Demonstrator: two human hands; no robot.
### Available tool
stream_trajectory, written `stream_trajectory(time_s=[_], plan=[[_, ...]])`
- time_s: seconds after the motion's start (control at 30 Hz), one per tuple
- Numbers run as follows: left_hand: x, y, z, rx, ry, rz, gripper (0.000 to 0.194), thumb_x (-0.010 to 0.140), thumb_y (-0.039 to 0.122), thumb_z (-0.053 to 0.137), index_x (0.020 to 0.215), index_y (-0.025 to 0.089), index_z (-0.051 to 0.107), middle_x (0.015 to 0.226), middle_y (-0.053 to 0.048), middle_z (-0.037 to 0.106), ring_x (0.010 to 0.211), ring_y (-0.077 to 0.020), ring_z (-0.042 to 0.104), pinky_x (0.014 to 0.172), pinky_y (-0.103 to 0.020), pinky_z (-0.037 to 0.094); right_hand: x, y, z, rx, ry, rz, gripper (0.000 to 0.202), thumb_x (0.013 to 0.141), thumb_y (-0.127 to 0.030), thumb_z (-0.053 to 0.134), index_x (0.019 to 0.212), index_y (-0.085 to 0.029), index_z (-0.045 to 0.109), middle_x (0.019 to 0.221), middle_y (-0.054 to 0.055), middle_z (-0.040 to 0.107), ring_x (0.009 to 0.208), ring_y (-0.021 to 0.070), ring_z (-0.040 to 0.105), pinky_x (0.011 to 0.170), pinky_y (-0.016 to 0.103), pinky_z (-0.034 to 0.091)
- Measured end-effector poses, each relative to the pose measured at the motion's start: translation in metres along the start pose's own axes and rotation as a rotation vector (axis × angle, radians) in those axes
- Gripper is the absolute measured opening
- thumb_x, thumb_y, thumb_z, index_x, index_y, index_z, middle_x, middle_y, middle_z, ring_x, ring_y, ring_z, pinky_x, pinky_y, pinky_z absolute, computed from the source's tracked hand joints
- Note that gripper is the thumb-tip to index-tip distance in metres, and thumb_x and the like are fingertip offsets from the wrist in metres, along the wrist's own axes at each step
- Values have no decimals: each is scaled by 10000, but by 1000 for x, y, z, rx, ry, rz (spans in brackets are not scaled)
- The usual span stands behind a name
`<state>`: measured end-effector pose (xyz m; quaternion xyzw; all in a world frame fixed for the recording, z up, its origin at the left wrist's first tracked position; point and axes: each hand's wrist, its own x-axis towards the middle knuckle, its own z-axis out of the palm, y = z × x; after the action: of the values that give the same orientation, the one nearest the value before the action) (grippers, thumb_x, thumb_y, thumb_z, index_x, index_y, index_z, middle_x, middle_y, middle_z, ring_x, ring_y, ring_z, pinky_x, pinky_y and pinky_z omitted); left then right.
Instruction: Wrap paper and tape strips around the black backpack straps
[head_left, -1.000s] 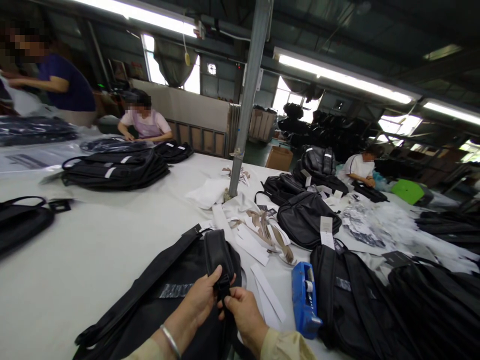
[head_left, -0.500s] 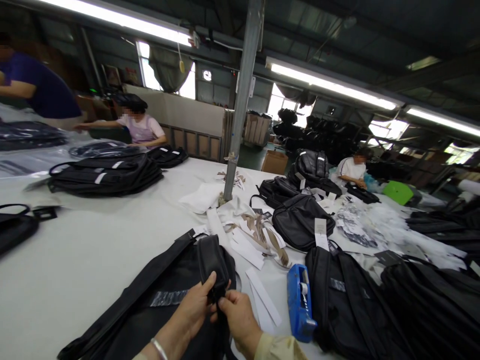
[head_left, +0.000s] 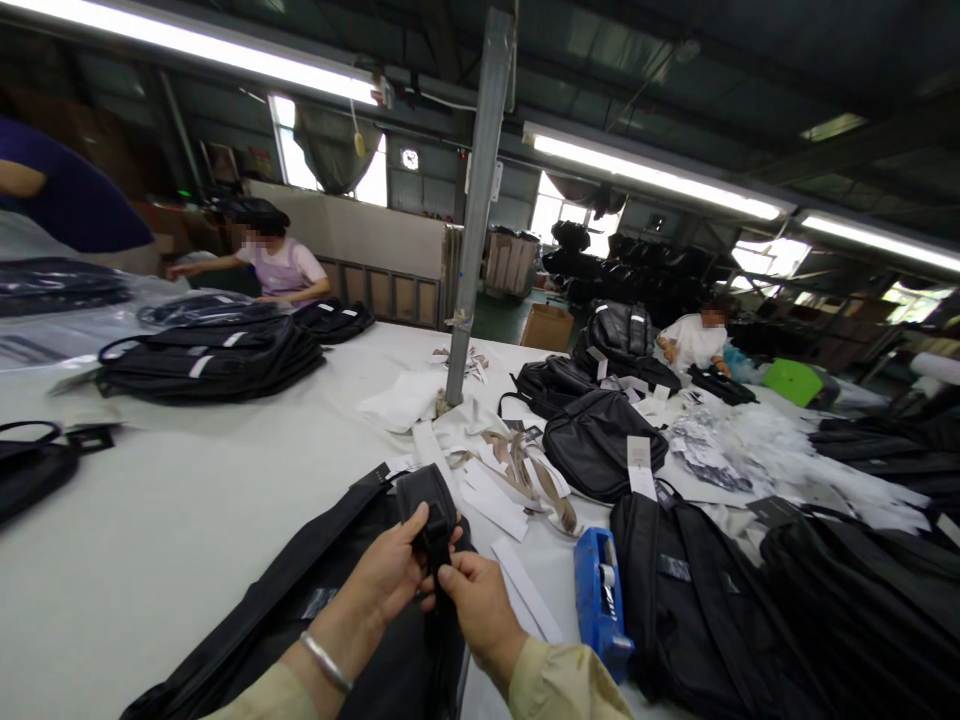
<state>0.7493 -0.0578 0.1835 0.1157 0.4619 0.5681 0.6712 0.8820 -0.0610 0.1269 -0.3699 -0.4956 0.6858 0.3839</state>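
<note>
A black backpack (head_left: 270, 610) lies on the white table in front of me, its straps facing up. My left hand (head_left: 401, 565) grips the lower end of a padded shoulder strap (head_left: 420, 487) near its buckle. Just to the right, my right hand (head_left: 476, 605) pinches the narrow black webbing below that buckle between thumb and fingers. The two hands are close together over the backpack's right side. My left forearm covers part of the back panel and its shiny strip (head_left: 318, 602).
Right of my hands stands a blue tape dispenser (head_left: 600, 605). Beyond it lie more black backpacks (head_left: 705, 600). Paper and brown strips (head_left: 517, 470) litter the table around a metal post (head_left: 474, 220). Stacked bags (head_left: 217, 350) sit at left; co-workers are at the far sides.
Both hands have lifted the strap end slightly, and the buckle now shows between them. My left forearm has shifted over more of the shiny strip.
</note>
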Motion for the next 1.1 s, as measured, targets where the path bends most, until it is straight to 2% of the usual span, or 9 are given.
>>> stream_trajectory(time_s=[0.13,0.23,0.37,0.5,0.67,0.83,0.97,1.03,1.1], plan=[[4,8,4,-16,40,70,239,894,285,617,952,64,686,907,-178,742,701,-214,703,536,-274,569,-6,13,-5,-8,-27,67,344,729,-467,690,795,-131,714,675,79,702,563,169,620,576,287,442],[6,11,5,-22,33,113,220,884,256,632,948,54,690,990,-188,735,785,-227,713,649,-298,600,-14,23,-6,-22,37,129,346,693,-473,709,726,-130,684,704,111,711,542,174,618,538,286,426],[6,21,14,-32,15,78,302,894,330,621,1000,55,688,939,-181,737,695,-198,690,590,-276,583,-3,-6,5,-5,31,61,321,733,-459,671,743,-139,691,603,61,673,525,166,600,541,282,433],[2,37,26,-48,36,73,305,928,319,564,994,42,674,915,-185,733,683,-189,687,575,-262,575,6,-24,7,24,-20,23,323,723,-467,690,777,-148,694,686,52,708,570,171,631,589,293,473],[-2,51,33,-72,60,177,254,937,267,547,1021,50,648,912,-172,730,695,-214,704,565,-291,582,-14,18,-7,-53,-12,141,354,697,-479,699,761,-131,691,757,93,729,605,177,646,568,274,460],[2,58,37,-56,49,215,246,938,250,540,995,37,650,825,-166,725,649,-213,698,510,-266,559,-32,47,-28,-328,-13,157,284,727,-412,647,609,-155,632,587,25,641,569,150,581,558,262,416],[1,62,39,-30,72,182,191,918,175,550,972,18,645,855,-173,725,658,-212,704,474,-238,534,-26,26,-50,-814,-183,14,237,706,-357,704,565,-170,665,503,-14,540,554,138,517,580,275,387],[-1,63,39,-19,84,171,182,913,155,552,976,11,644,878,-175,727,663,-207,706,477,-232,534,-13,2,-52,-781,-163,-68,199,726,-378,703,778,-191,748,694,19,667,693,179,600,661,293,438],[-3,63,40,-12,84,164,180,909,151,559,974,8,646,875,-172,728,663,-200,704,491,-230,540,5,-24,-43,-557,-141,-172,372,756,-431,686,1051,-207,723,956,58,714,893,219,639,793,325,478]])
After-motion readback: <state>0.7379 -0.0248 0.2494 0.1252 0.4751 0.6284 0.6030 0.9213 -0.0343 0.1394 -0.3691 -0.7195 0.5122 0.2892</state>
